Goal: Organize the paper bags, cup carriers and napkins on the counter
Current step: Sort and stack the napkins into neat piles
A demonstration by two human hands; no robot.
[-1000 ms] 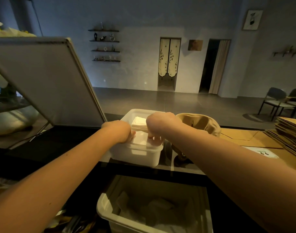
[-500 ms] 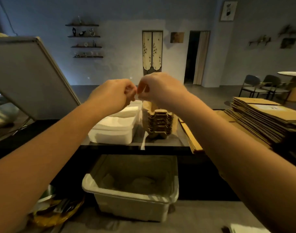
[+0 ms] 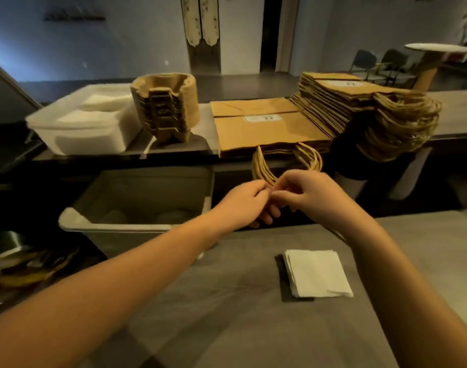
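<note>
Dim grey walls and a dark doorway stand behind a two-level desk (image 3: 227,301). On its raised back ledge, from left to right, sit a white tub of napkins (image 3: 86,120), a stack of cup carriers (image 3: 166,110) just beside it, a few flat paper bags (image 3: 266,128), and a tall pile of bags (image 3: 346,99) overlapping their right edge. The flat bags' twine handles (image 3: 261,166) hang over the ledge. Both hands meet just below them. The left hand (image 3: 243,205) and right hand (image 3: 309,197) have their fingers curled, tips touching. They may be pinching the lowest handle loop, but through the blur I cannot tell. A folded napkin (image 3: 317,273) lies on the near desk, and a grey bin (image 3: 147,187) stands below the ledge.
</note>
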